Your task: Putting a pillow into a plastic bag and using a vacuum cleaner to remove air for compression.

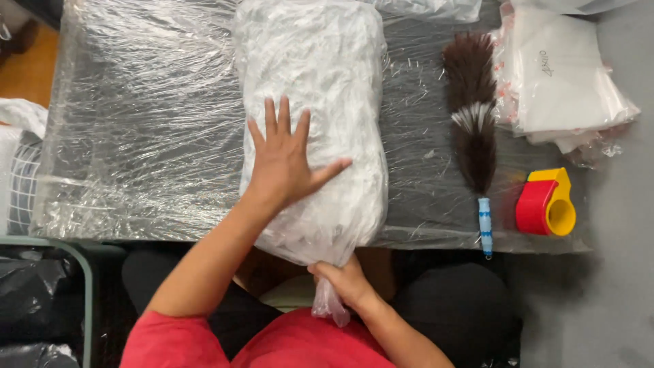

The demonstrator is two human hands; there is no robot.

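Left hand [286,160] flat on clear bag [313,123] — right hand [347,281] pinches its neck — film-covered table [143,136].

A clear bag of white material [313,116] lies on a grey table [429,184], a dark brown feather duster [473,116] has a white band and blue-and-white handle, the tape dispenser [547,202] is red and yellow.

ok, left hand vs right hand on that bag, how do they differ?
Left hand lies flat, fingers spread, palm down on top of the big clear bag of white material; right hand is closed, pinching the bag's gathered neck. Left hand sits over the table; right hand is off its near edge, close to the body. Both are bare and touching the same bag.
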